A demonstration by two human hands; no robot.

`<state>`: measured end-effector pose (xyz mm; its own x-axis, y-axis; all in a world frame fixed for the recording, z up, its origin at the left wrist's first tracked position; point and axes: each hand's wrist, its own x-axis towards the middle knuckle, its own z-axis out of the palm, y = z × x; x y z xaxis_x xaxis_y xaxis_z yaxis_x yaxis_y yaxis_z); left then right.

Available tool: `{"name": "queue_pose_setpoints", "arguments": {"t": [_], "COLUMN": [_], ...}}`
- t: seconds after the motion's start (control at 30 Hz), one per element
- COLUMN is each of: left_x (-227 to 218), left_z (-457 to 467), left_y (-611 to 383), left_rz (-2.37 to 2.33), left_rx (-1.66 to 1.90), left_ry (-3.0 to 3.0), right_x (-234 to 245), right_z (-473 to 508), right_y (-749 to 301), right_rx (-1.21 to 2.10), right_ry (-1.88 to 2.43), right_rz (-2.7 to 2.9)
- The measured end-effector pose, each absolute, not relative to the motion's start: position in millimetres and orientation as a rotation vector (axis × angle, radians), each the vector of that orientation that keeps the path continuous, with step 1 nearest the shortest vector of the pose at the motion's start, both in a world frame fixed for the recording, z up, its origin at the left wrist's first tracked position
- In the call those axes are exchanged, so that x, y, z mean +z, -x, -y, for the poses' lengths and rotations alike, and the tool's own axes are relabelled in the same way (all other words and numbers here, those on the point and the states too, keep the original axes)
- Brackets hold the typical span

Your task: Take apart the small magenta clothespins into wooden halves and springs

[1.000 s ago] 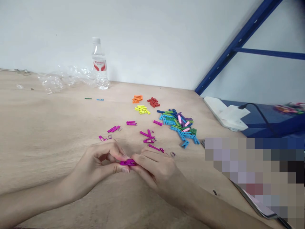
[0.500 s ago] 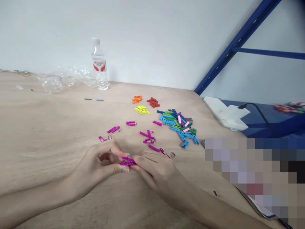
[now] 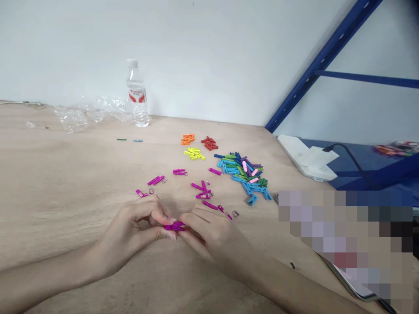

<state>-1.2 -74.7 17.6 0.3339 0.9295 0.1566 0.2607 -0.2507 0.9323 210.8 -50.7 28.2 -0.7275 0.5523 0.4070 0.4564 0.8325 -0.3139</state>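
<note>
A small magenta clothespin [image 3: 174, 226] is pinched between both hands above the near part of the table. My left hand [image 3: 139, 222] grips its left end between thumb and forefinger. On its right end the fingers of my right hand [image 3: 209, 229] are closed, hiding that part. Beyond the hands lie several loose magenta halves, among them a pair [image 3: 156, 180] and a crossed group [image 3: 203, 189]. Small metal springs lie about, one [image 3: 235, 213] right of my right hand and another [image 3: 151, 191] beyond my left.
Orange [image 3: 187, 139], red [image 3: 209, 143] and yellow clothespins [image 3: 194, 154] lie in small piles. A mixed pile [image 3: 244, 170] sits to their right. A water bottle [image 3: 137, 98] stands at the back beside clear plastic wrapping [image 3: 94, 111]. A white device [image 3: 306, 159] lies at the right edge.
My left thumb and forefinger have pressed closer together on the magenta clothespin, and its left ends now lie nearer each other. The view has tilted slightly.
</note>
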Motion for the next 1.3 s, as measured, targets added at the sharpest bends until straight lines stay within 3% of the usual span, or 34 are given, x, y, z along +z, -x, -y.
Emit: {"name": "queue_pose_setpoints", "arguments": {"t": [0.4, 0.67, 0.97, 1.3], "left_x": [60.8, 22.0, 2.2, 13.6], "left_z": [74.9, 127.3, 139.7, 124.5], "left_y": [38.6, 85.0, 83.6, 72.5], "left_rz": [-1.329, -1.554, -1.724, -1.748], "left_rx": [1.076, 0.806, 0.792, 0.818], "left_ry": [-1.622, -1.673, -2.049, -2.072], "right_x": [51.6, 77.4, 52.7, 22.3], "right_z": [35.4, 50.7, 85.2, 100.3], "right_y": [-218.2, -251.7, -278.4, -267.2], "right_rx": [0.193, 0.235, 0.147, -0.06], "right_ry": [0.831, 1.119, 1.131, 1.07], "right_rz": [2.328, 2.452, 2.589, 2.483]}}
